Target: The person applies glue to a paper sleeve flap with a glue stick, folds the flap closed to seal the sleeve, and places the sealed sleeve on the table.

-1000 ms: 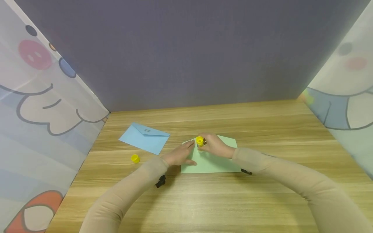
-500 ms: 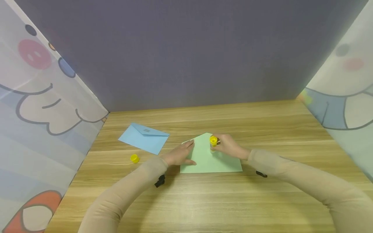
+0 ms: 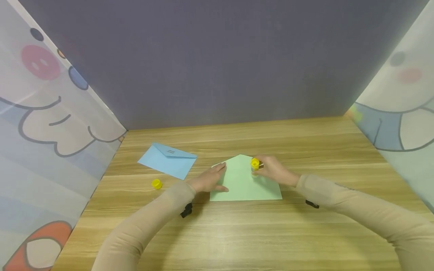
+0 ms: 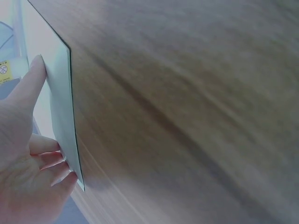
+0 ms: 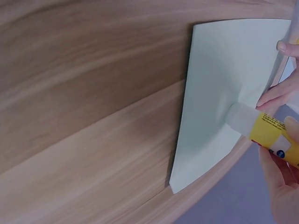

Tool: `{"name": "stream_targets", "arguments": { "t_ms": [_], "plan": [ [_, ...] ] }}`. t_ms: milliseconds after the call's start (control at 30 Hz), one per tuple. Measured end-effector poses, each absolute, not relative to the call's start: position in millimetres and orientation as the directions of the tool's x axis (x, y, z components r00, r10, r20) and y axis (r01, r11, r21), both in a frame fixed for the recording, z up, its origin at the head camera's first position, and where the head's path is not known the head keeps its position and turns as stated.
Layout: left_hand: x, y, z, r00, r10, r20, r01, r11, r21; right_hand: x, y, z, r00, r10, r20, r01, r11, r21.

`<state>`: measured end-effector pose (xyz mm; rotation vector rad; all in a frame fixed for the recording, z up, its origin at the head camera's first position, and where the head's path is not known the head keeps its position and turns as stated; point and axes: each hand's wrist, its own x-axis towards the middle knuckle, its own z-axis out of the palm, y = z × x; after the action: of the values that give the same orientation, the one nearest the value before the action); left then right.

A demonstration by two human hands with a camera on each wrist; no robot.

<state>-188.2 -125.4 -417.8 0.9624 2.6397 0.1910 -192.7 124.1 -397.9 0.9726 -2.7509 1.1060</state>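
A pale green envelope [image 3: 239, 190] lies with its pointed flap away from me in the head view. My left hand [image 3: 210, 180] rests on its left side, fingers extended and thumb spread; the left wrist view shows the fingertips [image 4: 56, 175] at the paper's edge. Between thumb and fingers, my right hand [image 3: 276, 172] holds a yellow glue stick [image 3: 254, 165] upright, tip down. In the right wrist view the pale end of the glue stick [image 5: 268, 133] meets the envelope [image 5: 219, 79]. The contact point itself is hard to make out.
Left of the hands, a blue envelope [image 3: 169, 165] lies on the wooden table [image 3: 237, 233]. A small yellow cap [image 3: 157, 184] sits just in front of it. A dark grey panel [image 3: 217, 67] rises behind the table, with printed cloth at both sides.
My right hand has moved to the right across the green envelope with the glue stick, uncovering the flap's point. The left hand stays in place.
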Motion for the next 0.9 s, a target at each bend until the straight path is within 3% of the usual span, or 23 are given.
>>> {"name": "stream_targets", "arguments": {
  "t_ms": [467, 667, 900],
  "plan": [
    [-189, -124, -418, -0.723, 0.644, -0.250, 0.607, 0.765, 0.215, -199, 67, -397, -0.743, -0.631, 0.223, -0.602, 0.484, -0.636],
    [-188, -125, -418, -0.723, 0.645, -0.248, 0.612, 0.764, 0.204, -200, 60, -398, -0.770, -0.613, 0.176, -0.558, 0.514, -0.651],
    [-187, -125, -417, -0.728, 0.636, -0.255, 0.599, 0.771, 0.215, -199, 82, -398, -0.812, -0.565, 0.148, -0.496, 0.533, -0.685]
  ]
}}
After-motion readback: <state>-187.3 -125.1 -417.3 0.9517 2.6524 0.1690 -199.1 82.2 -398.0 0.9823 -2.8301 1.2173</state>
